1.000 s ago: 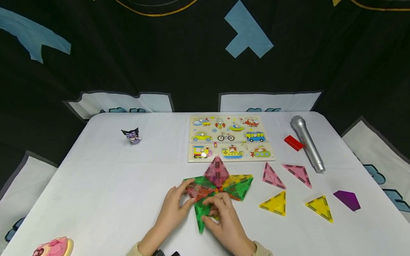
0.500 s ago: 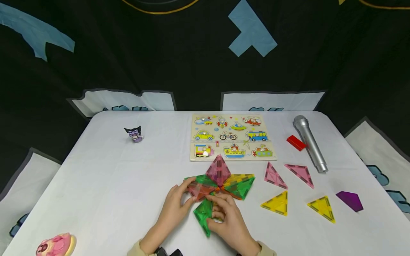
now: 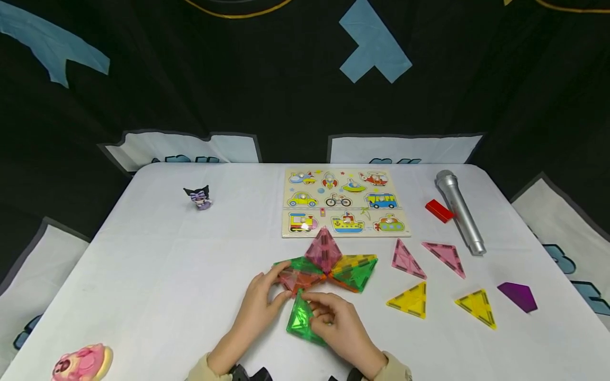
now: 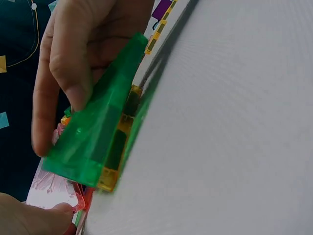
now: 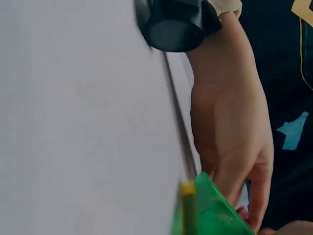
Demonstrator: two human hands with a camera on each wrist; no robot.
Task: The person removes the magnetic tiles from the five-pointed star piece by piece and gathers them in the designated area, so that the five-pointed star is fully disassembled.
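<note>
**Green tile tipped up at the near point of the star**

Since the earlier frames the green triangle tile has been swung from lying flat and pointing toward the lower edge of the frame to standing tilted on one edge, its tip now drawn in toward the cluster. It sits just below the centre of the head view, touching the tile star, where pink, green, orange and yellow triangles meet. In the left wrist view a yellow-edged tile is seen lying under it.

The right hand is curled round the green tile, thumb and fingers pinching its near face. The left hand lies with its fingertips resting on the reddish tile at the left of the star; whether that tile is pinched or only pressed cannot be told.

For the step to be done well, the tile's lower edge should probably be kept against its neighbour's edge while it is tilted, and the star steadied so that nothing is dragged apart.

To the right, on the white counter, two pink triangles, two yellow triangles and a purple piece lie apart. Above centre lies a vehicle puzzle board; at upper right, a silver microphone beside a red block.
</note>
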